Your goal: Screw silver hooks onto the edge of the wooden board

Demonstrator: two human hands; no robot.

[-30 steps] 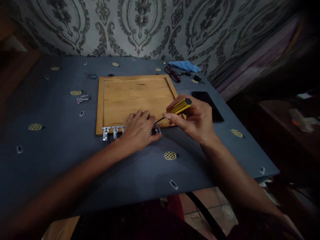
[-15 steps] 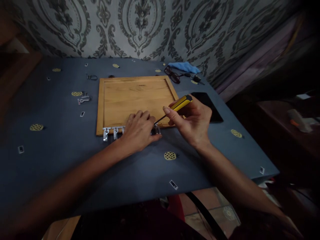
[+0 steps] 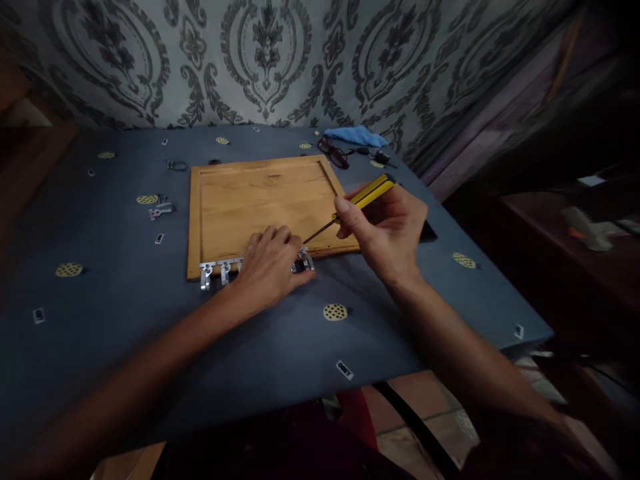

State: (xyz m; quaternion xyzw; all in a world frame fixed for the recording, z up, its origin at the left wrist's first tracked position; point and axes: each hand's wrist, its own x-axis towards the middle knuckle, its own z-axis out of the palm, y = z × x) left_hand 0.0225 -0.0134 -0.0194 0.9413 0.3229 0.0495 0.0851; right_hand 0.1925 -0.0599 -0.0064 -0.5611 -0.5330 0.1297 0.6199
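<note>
A wooden board [image 3: 260,200] with a raised rim lies on the blue table. Along its near edge runs a metal hook rack [image 3: 215,270]. My left hand [image 3: 270,267] presses down on that rack, fingers curled over it. My right hand [image 3: 387,230] grips a yellow and black screwdriver [image 3: 367,193], whose thin shaft slants down to the left with its tip at the board's near edge, close to my left fingers.
Loose metal hooks [image 3: 160,210] lie left of the board. Glasses [image 3: 334,153] and a blue cloth [image 3: 357,135] sit at the back right, near the patterned wall. A black phone [image 3: 427,232] is partly hidden behind my right hand. The table edge [image 3: 530,333] drops off at right.
My right hand has lifted the screwdriver handle higher and farther back. The view has shifted a little. My left hand stays on the hook rack.
</note>
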